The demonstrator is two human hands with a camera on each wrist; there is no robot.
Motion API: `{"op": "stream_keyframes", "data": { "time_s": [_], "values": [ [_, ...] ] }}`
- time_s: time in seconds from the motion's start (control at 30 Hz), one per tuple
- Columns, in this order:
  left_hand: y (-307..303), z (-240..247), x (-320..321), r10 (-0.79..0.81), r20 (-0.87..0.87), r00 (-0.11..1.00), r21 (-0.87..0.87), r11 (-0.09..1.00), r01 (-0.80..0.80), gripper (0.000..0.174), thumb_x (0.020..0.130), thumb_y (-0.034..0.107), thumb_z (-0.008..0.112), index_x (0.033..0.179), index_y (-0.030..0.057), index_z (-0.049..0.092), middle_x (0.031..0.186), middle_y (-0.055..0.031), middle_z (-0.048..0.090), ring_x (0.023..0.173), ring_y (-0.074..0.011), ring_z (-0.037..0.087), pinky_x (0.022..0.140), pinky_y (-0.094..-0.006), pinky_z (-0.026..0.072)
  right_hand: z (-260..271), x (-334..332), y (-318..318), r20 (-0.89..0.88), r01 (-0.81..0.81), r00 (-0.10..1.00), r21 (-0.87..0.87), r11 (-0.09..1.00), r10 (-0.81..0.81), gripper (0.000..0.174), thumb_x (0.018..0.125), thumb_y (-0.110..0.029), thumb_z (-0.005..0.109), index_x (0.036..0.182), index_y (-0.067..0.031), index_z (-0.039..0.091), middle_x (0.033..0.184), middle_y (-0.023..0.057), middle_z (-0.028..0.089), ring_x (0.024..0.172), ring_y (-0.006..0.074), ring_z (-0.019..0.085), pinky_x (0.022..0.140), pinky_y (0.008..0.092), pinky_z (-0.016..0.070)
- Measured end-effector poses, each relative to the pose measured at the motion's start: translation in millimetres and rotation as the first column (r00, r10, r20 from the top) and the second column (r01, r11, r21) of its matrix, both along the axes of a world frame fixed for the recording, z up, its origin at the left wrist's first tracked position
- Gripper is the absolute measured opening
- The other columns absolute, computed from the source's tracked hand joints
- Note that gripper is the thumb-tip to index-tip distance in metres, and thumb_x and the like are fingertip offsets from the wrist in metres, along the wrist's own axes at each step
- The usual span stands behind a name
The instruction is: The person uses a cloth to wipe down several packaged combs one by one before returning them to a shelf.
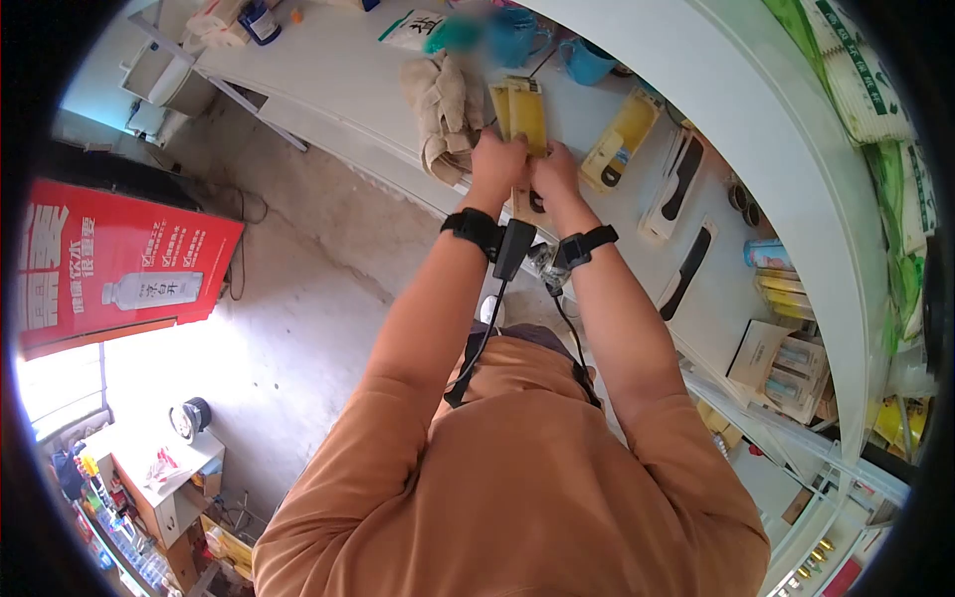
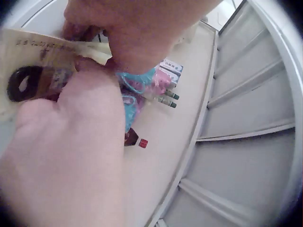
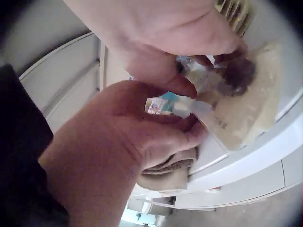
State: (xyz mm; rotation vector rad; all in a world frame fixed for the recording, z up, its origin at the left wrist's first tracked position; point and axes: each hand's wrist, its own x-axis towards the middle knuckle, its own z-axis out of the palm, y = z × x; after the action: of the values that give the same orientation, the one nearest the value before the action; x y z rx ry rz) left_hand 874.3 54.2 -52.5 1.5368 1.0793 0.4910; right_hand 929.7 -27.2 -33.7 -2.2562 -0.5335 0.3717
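Observation:
Both hands meet at the near edge of a white counter [image 1: 597,219] and work on one flat, yellowish package. In the right wrist view that package [image 3: 251,104] shows a clear wrapper and a dark rounded part. A black oval end with a hole shows on the package [image 2: 28,85] in the left wrist view. My left hand [image 1: 494,167] pinches it from the left, thumb and fingertips bent. From the right, my right hand [image 1: 555,177] grips it between thumb and fingers. More yellow packages [image 1: 524,104] lie just past the fingertips. What tool is inside I cannot tell.
A beige cloth bundle [image 1: 438,109] lies left of the hands. To the right are a yellow package with a black end [image 1: 622,139] and black-handled packaged items [image 1: 686,269]. Blue containers [image 1: 517,38] stand behind. A red printed box [image 1: 129,264] is at far left.

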Motion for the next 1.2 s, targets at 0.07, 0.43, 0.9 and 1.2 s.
{"op": "stream_keyframes", "data": {
  "time_s": [0.07,0.43,0.9,1.2],
  "values": [
    [10.9,-0.1,0.7,-0.043,0.065,0.997,-0.168,0.984,0.054,0.049,0.083,0.026,0.062,0.117,-0.0086,0.056,0.101,-0.0259,0.064,0.093,-0.037,0.063,0.086,-0.043,0.0476,-5.7,10.7,-1.3,-0.43,0.032,0.901,0.195,0.98,0.056,0.044,0.082,-0.01,0.064,0.122,0.0041,0.054,0.104,0.0144,0.065,0.091,0.0224,0.064,0.079,0.033,0.0511],
    [-46.6,59.0,-55.7,-0.061,0.66,0.749,-0.483,0.729,0.485,0.049,0.09,0.008,0.06,0.127,0.0097,0.028,0.116,-0.0106,0.05,0.115,-0.0221,0.049,0.098,-0.0373,0.0412,45.5,-54.6,-67.5,-0.283,-0.076,0.936,0.415,0.907,0.208,0.064,0.081,-0.014,0.069,0.136,-0.0014,0.038,0.124,0.012,0.055,0.113,0.0197,0.055,0.091,0.0312,0.0469],
    [-38.8,87.6,-78.8,-0.432,0.604,0.67,-0.284,0.668,0.687,0.099,0.084,0.017,0.072,0.145,0.0262,-0.006,0.128,-0.0229,0.044,0.11,-0.0359,0.057,0.085,-0.0519,0.0537,85.1,-108.6,-137.8,-0.696,-0.07,0.617,0.416,0.907,0.367,0.062,0.089,-0.032,0.068,0.135,-0.0015,0.04,0.103,0.0076,0.059,0.085,0.014,0.059,0.076,0.0262,0.0479],
    [-53.1,83.1,-82.2,-0.35,0.764,0.543,-0.345,0.489,0.801,0.093,0.087,0.022,0.068,0.146,0.0252,-0.003,0.141,-0.0245,0.034,0.12,-0.0453,0.048,0.091,-0.0549,0.0513,74.9,-142.1,-154.9,-0.526,0.144,0.832,0.512,0.847,0.177,0.055,0.093,-0.039,0.062,0.132,-0.0026,0.047,0.111,0.0083,0.057,0.102,0.0155,0.055,0.088,0.0299,0.0459]
  ]
}}
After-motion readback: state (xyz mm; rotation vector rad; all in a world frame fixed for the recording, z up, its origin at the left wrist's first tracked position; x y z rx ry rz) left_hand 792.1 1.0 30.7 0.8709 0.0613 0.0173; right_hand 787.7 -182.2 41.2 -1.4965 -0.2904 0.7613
